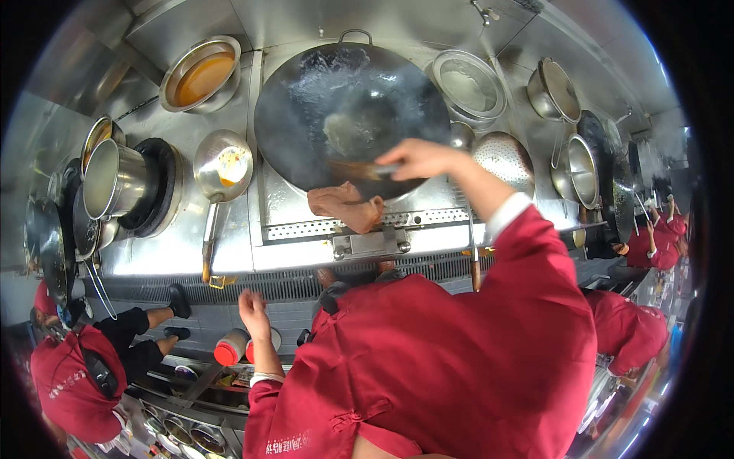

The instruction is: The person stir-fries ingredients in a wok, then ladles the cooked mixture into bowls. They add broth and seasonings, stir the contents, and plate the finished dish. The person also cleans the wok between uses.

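A large black wok (321, 97) sits before me, wet and steaming, with pale cloudy liquid at its middle. My right hand (416, 160) reaches over the wok's near right part, closed on the handle of a brush (358, 170) whose brown head is blurred against the wok wall. A folded brown cloth (344, 206) lies over the wok's near rim. My left hand (253, 310) hangs low over the floor, away from the range; it is blurred, and nothing shows in it. A steel ladle (222, 166) with orange residue lies left of the wok.
A bowl of orange liquid (200, 80) stands back left, a steel pot (109, 178) at left. On the right are a steel basin (467, 89) and a perforated strainer (504, 163). Co-workers in red (77, 381) are at the left and far right. Red-lidded containers (229, 348) are behind.
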### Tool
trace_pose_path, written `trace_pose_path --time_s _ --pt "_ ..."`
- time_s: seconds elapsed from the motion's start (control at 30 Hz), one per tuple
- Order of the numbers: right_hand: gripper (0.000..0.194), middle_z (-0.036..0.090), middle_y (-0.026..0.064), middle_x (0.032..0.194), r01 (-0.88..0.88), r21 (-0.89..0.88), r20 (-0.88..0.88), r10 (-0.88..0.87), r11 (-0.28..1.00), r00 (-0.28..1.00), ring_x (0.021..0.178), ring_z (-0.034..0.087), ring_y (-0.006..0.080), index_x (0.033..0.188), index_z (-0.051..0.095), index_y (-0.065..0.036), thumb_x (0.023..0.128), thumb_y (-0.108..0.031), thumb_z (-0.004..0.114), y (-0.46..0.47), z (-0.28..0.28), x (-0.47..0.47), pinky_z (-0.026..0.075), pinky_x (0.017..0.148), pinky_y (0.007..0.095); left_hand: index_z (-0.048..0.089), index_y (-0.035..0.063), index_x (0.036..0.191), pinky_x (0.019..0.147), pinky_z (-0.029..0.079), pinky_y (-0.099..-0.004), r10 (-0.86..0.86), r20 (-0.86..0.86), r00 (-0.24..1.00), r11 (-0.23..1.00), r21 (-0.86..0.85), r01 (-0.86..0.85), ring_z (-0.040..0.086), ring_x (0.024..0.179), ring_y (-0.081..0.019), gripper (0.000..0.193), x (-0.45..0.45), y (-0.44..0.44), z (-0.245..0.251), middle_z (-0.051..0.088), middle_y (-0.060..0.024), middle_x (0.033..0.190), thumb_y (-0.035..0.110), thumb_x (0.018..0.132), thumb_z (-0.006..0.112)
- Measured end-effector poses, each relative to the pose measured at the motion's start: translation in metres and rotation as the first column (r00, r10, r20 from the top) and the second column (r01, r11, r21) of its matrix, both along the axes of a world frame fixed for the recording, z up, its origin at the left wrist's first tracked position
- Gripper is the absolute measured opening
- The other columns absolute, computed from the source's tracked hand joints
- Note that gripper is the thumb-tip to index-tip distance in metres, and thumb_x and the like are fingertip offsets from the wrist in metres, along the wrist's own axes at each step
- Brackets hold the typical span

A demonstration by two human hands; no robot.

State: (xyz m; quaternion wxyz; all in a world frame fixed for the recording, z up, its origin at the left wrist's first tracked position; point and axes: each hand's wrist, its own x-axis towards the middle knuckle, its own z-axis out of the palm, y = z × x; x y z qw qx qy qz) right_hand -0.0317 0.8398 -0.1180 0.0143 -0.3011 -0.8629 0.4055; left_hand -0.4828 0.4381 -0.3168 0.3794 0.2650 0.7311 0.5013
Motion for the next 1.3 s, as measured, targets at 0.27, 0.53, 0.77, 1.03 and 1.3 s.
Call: trace_pose_path --time_s 0.27,0.53,0.77,1.03,1.3 --pt "0.052 0.075 0.0167 0.088 0.726 0.537 -0.179 -0.783 0.431 0.596 0.083 0.074 0.0327 0.141 0.064 -0.022 0.09 -0.026 0.072 -0.025 0.026 0.136 0.058 0.08 0.0414 0.052 -0.0019 0.137 0.08 0.056 -0.034 -0.379 0.435 0.817 0.922 0.101 0.374 0.068 0.094 -0.0214 0.049 0.165 0.181 0.135 0.067 -0.0123 0.114 0.03 0.102 0.064" --pt "0.05 0.076 0.0151 0.111 0.844 0.018 -0.218 -0.822 0.536 0.526 0.092 0.072 0.0239 0.14 0.066 -0.02 0.091 -0.02 0.074 -0.149 -0.004 0.143 0.055 0.087 0.0349 0.056 0.0023 0.127 0.09 0.057 -0.0502 -0.105 0.717 0.69 0.981 -0.039 0.19 0.064 0.109 -0.0306 0.037 0.217 0.261 0.099 0.062 -0.0134 0.118 0.019 0.094 0.057" --pt "0.052 0.076 0.0053 0.105 0.766 -0.328 -0.469 -0.799 0.554 0.377 0.086 0.061 0.0064 0.143 0.063 -0.013 0.092 -0.01 0.074 -0.178 0.002 0.165 0.05 0.082 0.0246 0.058 0.0008 0.119 0.101 0.053 -0.0404 -0.056 0.573 0.818 0.997 0.08 0.013 0.066 0.112 -0.0273 0.034 0.23 0.232 0.12 0.067 -0.013 0.117 0.001 0.086 0.056" --pt "0.051 0.077 0.01 0.108 0.666 -0.328 -0.468 -0.728 0.67 0.501 0.084 0.065 0.0111 0.142 0.064 -0.012 0.092 -0.011 0.073 -0.173 0.006 0.17 0.052 0.082 0.0273 0.056 -0.004 0.123 0.095 0.056 -0.0411 -0.109 0.246 0.963 0.994 0.022 0.107 0.067 0.107 -0.0292 0.043 0.194 0.186 0.228 0.066 -0.0157 0.116 0.008 0.082 0.058" --pt "0.048 0.072 0.0165 0.121 0.496 0.031 -0.005 -0.496 0.868 0.869 0.11 0.068 0.0369 0.137 0.067 -0.019 0.089 -0.024 0.067 -0.152 0.003 0.134 0.054 0.097 0.0453 0.059 -0.006 0.113 0.102 0.048 -0.0349 -0.222 -0.099 0.97 0.973 0.039 0.226 0.062 0.106 -0.0245 0.034 0.24 0.177 0.297 0.063 -0.0151 0.113 0.004 0.081 0.055"
